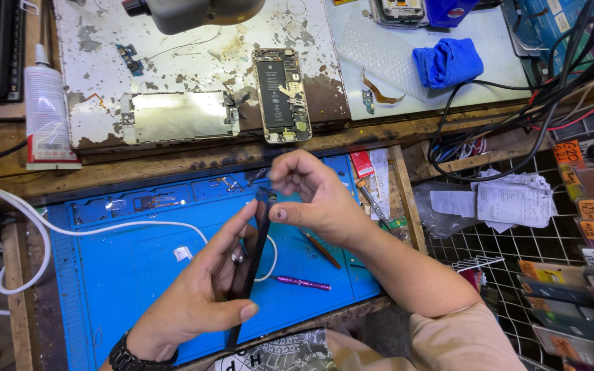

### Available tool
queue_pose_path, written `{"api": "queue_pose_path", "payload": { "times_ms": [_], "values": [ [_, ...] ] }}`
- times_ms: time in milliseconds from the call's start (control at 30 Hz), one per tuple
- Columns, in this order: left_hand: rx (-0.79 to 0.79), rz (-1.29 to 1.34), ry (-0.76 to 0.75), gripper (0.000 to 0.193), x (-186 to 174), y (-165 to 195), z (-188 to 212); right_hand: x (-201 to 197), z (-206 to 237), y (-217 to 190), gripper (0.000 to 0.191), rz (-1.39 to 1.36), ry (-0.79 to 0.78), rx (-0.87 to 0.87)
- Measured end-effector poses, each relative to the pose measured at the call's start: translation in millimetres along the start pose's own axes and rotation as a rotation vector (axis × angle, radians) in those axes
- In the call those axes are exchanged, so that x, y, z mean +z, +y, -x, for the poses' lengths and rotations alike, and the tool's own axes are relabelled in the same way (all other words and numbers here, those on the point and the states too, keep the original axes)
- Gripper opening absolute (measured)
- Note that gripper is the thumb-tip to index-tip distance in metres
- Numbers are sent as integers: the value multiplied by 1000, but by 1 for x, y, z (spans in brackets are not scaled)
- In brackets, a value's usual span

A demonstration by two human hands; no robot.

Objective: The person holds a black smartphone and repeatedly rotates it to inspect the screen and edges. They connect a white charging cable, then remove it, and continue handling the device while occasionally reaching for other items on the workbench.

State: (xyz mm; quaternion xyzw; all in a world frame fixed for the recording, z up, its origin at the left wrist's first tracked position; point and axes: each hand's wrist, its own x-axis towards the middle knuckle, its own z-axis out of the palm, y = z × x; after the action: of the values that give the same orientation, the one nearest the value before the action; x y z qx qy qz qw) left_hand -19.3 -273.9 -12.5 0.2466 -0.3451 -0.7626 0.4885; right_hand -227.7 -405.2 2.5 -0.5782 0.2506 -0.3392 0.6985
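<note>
2 hands busy: left hand (204, 292) clasping dark phone screen panel (250, 268) edge-on, right hand (314, 199) pinching its top; opened phone body (282, 95) unassembled

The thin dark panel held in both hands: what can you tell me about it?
The thin dark panel looks like a phone screen seen nearly edge-on: long, flat, black and glossy. It stands tilted above the blue work mat, touching nothing but hands. The left hand cradles its lower part, thumb along the near edge. The right hand pinches its top end, where a small fitting shows. Its face is hidden from view.
</note>
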Motion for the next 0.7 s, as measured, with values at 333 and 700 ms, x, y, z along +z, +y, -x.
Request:
{"api": "queue_pose_path", "payload": {
  "times_ms": [333, 700],
  "values": [
    [-188, 388, -16, 121, 12, 2, 0, -11, 4, 7, 32, -283, -239, 161],
    [-74, 76, 59, 93, 2, -17, -11, -244, -65, -79, 8, 565, 808, -546]
  ]
}}
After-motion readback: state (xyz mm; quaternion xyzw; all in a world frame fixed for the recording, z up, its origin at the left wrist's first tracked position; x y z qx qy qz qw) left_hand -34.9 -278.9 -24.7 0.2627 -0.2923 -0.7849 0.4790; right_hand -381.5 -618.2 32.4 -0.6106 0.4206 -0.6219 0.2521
